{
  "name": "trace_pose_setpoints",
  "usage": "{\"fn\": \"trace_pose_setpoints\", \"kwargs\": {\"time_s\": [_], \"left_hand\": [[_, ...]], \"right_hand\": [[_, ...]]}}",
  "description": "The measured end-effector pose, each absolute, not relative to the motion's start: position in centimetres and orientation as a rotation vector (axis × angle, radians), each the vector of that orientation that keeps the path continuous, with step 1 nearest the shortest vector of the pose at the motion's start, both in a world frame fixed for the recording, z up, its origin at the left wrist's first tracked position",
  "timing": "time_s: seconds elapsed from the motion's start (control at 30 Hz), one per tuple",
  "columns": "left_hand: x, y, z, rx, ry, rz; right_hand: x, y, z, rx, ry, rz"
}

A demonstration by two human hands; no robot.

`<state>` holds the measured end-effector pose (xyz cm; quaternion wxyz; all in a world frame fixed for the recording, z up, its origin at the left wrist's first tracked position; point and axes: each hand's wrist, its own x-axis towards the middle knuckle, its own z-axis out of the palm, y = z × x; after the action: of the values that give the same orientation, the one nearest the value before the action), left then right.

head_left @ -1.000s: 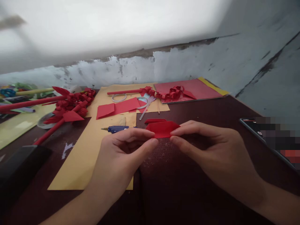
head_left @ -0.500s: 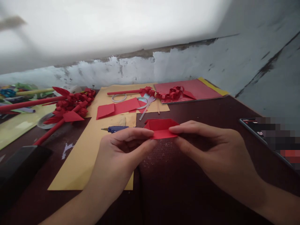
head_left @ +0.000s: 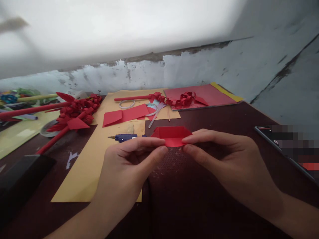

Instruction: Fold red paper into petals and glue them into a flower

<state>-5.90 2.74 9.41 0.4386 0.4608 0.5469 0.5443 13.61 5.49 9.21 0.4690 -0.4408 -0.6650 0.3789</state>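
A small folded piece of red paper (head_left: 172, 133) is held up above the dark table, its near edge bent toward me. My left hand (head_left: 132, 162) pinches its left near corner between thumb and forefinger. At the opposite corner, my right hand (head_left: 224, 159) grips it the same way, thumb below and forefinger on top. Behind my left fingers lies a blue glue gun (head_left: 124, 137), partly hidden, with its nozzle pointing left. Red paper sheets (head_left: 134, 113) rest beyond it on the yellow paper (head_left: 82, 179).
Red paper flowers on stems (head_left: 77, 114) lie at the left, near a black box-like object (head_left: 25, 176). Another red stem with curled paper (head_left: 184, 99) crosses a red sheet packet (head_left: 209, 91) at the back. A tape roll (head_left: 126, 104) sits nearby. A phone (head_left: 266, 132) lies right.
The near flap of the red paper now curves a little more between my fingertips. Both hands stay almost in the same place.
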Motion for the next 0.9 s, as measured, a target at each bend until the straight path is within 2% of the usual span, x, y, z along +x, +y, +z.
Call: {"fn": "trace_pose_setpoints", "kwargs": {"time_s": [0.3,0.6,0.9], "left_hand": [[-5.49,2.46,9.47,1.199,1.443,1.372],[-6.01,2.43,9.35,1.23,1.27,1.259],[-5.57,2.48,9.45,1.143,1.39,1.356]], "right_hand": [[13.83,5.43,9.44,-1.096,-1.711,0.858],[14.02,5.66,9.18,-1.014,-1.75,0.894],[13.86,5.41,9.33,-1.083,-1.708,0.833]]}}
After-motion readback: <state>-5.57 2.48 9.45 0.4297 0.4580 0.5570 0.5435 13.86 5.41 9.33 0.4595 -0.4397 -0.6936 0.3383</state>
